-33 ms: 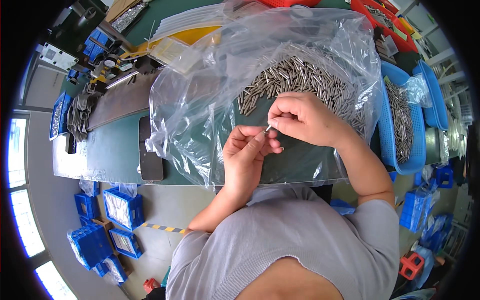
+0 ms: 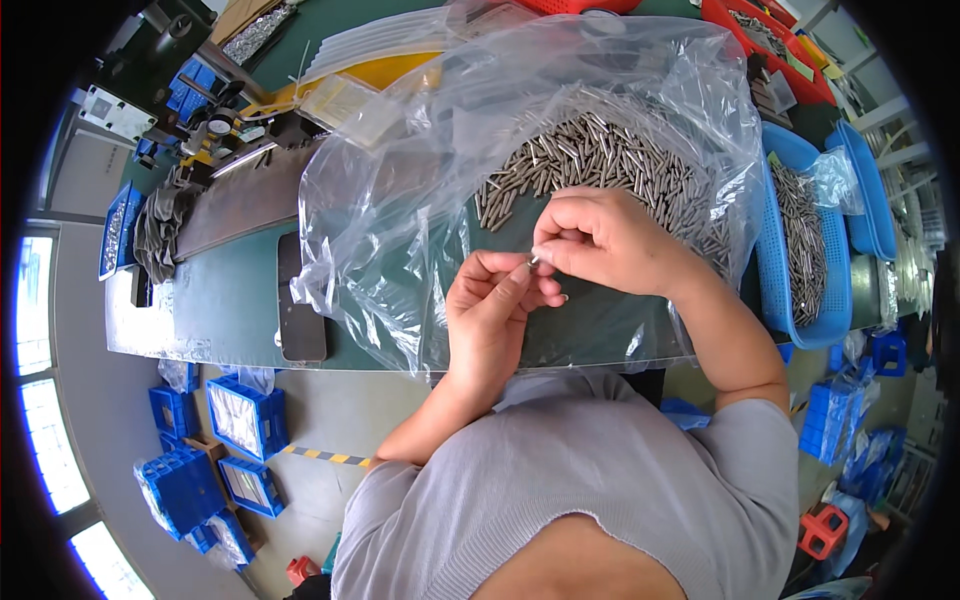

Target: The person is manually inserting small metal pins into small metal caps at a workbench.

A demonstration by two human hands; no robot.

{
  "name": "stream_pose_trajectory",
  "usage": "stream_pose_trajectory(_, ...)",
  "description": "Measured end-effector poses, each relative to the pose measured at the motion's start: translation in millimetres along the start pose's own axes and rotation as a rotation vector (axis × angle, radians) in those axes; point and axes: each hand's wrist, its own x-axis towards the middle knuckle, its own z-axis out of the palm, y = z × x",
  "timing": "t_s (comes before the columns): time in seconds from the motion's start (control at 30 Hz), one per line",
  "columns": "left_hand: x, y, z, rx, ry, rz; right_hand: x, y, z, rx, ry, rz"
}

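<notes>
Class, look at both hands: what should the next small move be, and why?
Perhaps ease the right hand slightly back: its fingertips meet those of the left hand at a small metal piece, hiding most of it, so a little space would likely show it better.

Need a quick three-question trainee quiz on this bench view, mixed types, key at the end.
1. True or false: the blue basket holding metal pins stands right of the clear plastic bag.
2. What is pinched between the left hand and right hand? A) a pair of pliers B) a small metal piece C) a cardboard tag
3. Fill in: the dark phone-like slab lies on the green table toward the ____ side of the bag.

Key: 1 true; 2 B; 3 left.
</notes>
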Motion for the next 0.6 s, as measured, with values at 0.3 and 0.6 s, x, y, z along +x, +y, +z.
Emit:
stream_pose_trajectory(0.3, 0, -1, 1, 0.052, -0.010, 0.003, 1, 12, 5, 0.275, -0.082, 0.168)
stream_pose_trajectory(0.6, 0, -1, 2, 0.085, -0.010, -0.002, -1, 13, 3, 0.283, -0.090, 0.206)
